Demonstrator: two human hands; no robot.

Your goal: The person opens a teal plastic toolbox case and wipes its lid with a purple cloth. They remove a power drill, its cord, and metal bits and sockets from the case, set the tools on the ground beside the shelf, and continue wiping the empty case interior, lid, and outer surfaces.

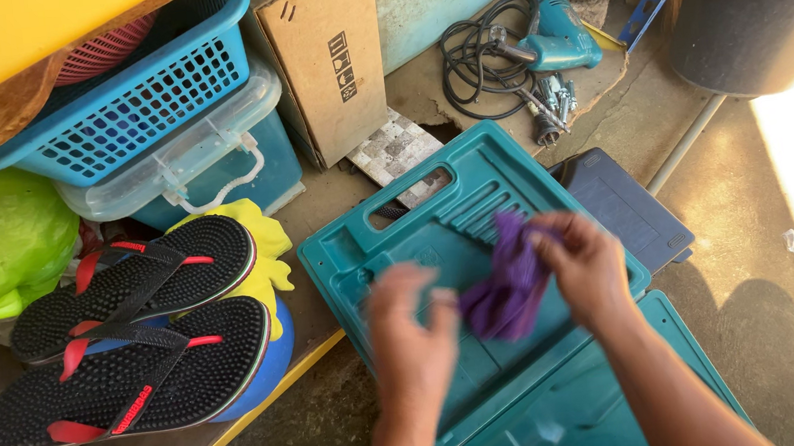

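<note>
My left hand [411, 325] is nearest, blurred, fingers curled loosely over the open teal tool case [389, 243], right beside the purple cloth [507, 285]. Can't tell if it's actually pinching the cloth or just touching it. My right hand [587, 267] is clenched on the cloth's upper end, holding it bunched over the case's inner tray. Case lies open on the ground, handle slot facing away from me. Left of it: pair of black sandals [130, 344] with red straps, stacked on a yellow glove [267, 251] and something blue. Just past the case on the right, a dark flat lid [626, 204]. Further back: cardboard box [326, 58], blue basket [142, 87] on a clear storage tub [203, 155], teal power drill [555, 39] with coiled cord, black bucket [757, 3] far right.
</note>
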